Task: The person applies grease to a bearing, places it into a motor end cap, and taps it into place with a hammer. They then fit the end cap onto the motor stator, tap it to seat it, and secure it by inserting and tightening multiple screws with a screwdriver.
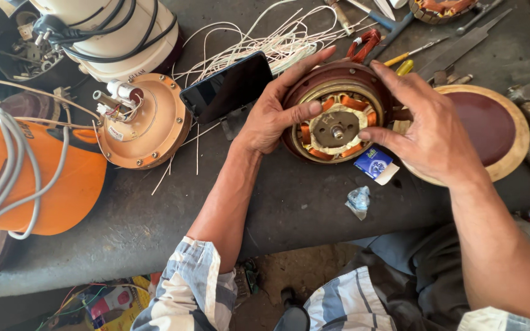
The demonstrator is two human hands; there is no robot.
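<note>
A round brown motor housing (332, 79) stands tilted on the dark workbench (154, 227); inside it I see orange copper windings around a central shaft. My left hand (277, 113) grips its left rim, thumb across the windings. My right hand (427, 129) holds the right rim, fingers curled over the edge. A dark red round cover plate (498, 129) lies just behind my right hand.
A black phone (228, 86) leans left of the motor. A tan motor cover (145, 122), an orange appliance body (50, 178) and a white one (118, 30) sit left. White wires (265, 43), screwdrivers (412, 52), a blue packet (373, 163) and a plastic scrap (358, 201) lie around.
</note>
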